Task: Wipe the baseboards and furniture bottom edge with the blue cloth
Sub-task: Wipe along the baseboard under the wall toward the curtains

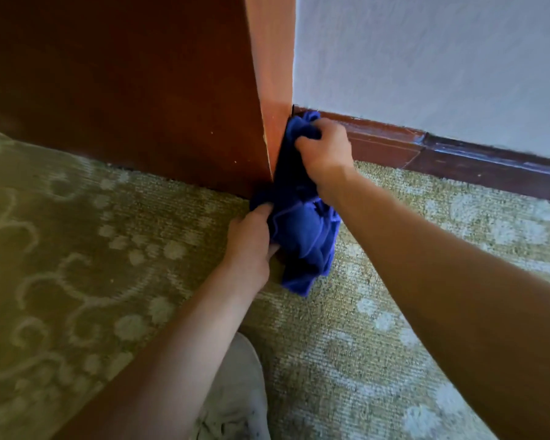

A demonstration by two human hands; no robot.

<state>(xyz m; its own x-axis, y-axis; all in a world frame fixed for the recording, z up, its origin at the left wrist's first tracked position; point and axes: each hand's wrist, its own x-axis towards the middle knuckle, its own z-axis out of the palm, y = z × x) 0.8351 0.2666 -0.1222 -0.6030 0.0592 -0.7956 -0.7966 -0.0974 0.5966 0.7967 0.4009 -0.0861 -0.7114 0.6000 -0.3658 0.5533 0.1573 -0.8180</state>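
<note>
Blue cloth stretched along the cabinet corner, long axis running from baseboard down to carpet.

Soft, crumpled terry, bunched at the top in the closed right hand grip; lower edge pinched by the left hand grip. Glossy brown wood, textured pale wall, looped patterned pile.

The cloth is deep blue, soft and crumpled, pinched at both ends by my fingers. Its top is bunched in my right hand against the corner where the cabinet side meets the baseboard. The rest hangs down the cabinet's bottom edge to my left hand, its loose tail just beyond, toward the carpet.
</note>
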